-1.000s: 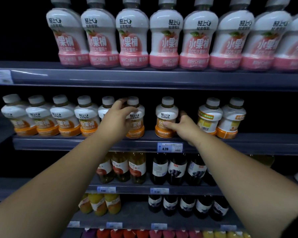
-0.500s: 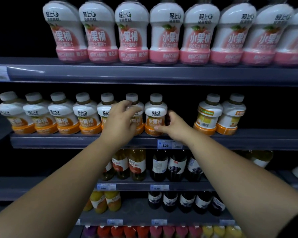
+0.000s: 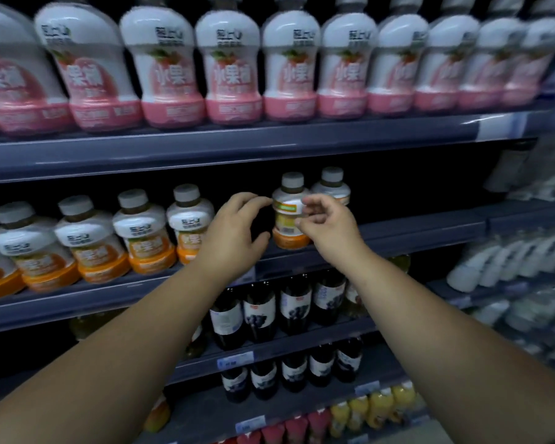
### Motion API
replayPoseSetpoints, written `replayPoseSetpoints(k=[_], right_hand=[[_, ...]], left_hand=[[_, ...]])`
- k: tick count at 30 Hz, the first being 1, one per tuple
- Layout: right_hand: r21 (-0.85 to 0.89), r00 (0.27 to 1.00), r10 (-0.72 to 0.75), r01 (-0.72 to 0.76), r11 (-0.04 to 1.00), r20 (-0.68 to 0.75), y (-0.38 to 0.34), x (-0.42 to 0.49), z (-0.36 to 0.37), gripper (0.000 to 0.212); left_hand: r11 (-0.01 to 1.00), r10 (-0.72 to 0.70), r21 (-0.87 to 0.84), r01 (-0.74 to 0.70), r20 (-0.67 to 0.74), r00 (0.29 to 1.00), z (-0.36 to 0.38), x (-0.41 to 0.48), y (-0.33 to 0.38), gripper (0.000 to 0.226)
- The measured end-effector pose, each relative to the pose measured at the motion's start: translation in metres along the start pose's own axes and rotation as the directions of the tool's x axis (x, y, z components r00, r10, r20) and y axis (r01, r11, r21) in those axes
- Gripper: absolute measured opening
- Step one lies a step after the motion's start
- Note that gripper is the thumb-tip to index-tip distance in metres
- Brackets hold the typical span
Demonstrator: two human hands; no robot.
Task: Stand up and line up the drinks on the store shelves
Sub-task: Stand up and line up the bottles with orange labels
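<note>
Blur softens the whole view. On the middle shelf point(image 3: 430, 233) an orange-based drink bottle point(image 3: 288, 233) stands upright with its label turned sideways. My left hand point(image 3: 234, 233) curls round its left side, fingertips at the shoulder and thumb near the base. My right hand point(image 3: 329, 227) pinches its right side with curled fingers and thumb. A second bottle of the same kind point(image 3: 332, 185) stands just behind it to the right. Further left, a row of several matching bottles point(image 3: 141, 232) faces forward along the shelf front, with a dark gap behind my left hand.
Large pink-based bottles point(image 3: 289, 68) line the top shelf. Dark juice bottles point(image 3: 260, 312) fill the two shelves below, with yellow and red drinks point(image 3: 375, 408) at the bottom. White packaged goods point(image 3: 507, 261) sit on the neighbouring shelves to the right.
The view has swung right. Both hands have left the bottles in the row and now hold the sideways-turned bottle further right.
</note>
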State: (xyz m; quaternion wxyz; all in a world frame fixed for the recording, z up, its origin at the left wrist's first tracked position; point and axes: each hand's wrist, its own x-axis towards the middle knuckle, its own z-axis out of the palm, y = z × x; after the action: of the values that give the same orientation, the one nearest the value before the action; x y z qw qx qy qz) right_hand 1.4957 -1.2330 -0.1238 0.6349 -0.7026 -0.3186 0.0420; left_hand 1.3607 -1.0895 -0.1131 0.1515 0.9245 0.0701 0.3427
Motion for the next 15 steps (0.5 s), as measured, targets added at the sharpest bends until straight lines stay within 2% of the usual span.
replayPoseSetpoints(k=[3, 6, 9, 11, 15], right_hand=[[-0.064, 0.994, 0.004, -0.012, 0.998, -0.112, 0.016, 0.003, -0.028, 0.036], [-0.12, 0.983, -0.016, -0.007, 0.993, -0.185, 0.028, 0.011, -0.047, 0.048], [-0.156, 0.99, 0.056, -0.076, 0.985, -0.129, 0.036, 0.021, -0.057, 0.07], [-0.16, 0.993, 0.112, -0.115, 0.98, -0.03, 0.04, 0.028, -0.059, 0.079], [-0.181, 0.986, 0.153, -0.138, 0.974, 0.072, 0.048, 0.037, -0.055, 0.07]], left_hand=[[0.963, -0.187, -0.191, 0.191, 0.037, 0.982, 0.026, 0.016, 0.013, 0.077], [0.836, -0.374, -0.403, 0.372, 0.077, 0.924, 0.048, 0.032, 0.021, 0.096], [0.748, -0.453, -0.49, 0.447, 0.113, 0.884, 0.066, 0.044, 0.018, 0.102], [0.715, -0.476, -0.51, 0.478, 0.145, 0.867, 0.077, 0.048, 0.012, 0.093], [0.718, -0.496, -0.495, 0.49, 0.131, 0.858, 0.086, 0.046, 0.012, 0.06]])
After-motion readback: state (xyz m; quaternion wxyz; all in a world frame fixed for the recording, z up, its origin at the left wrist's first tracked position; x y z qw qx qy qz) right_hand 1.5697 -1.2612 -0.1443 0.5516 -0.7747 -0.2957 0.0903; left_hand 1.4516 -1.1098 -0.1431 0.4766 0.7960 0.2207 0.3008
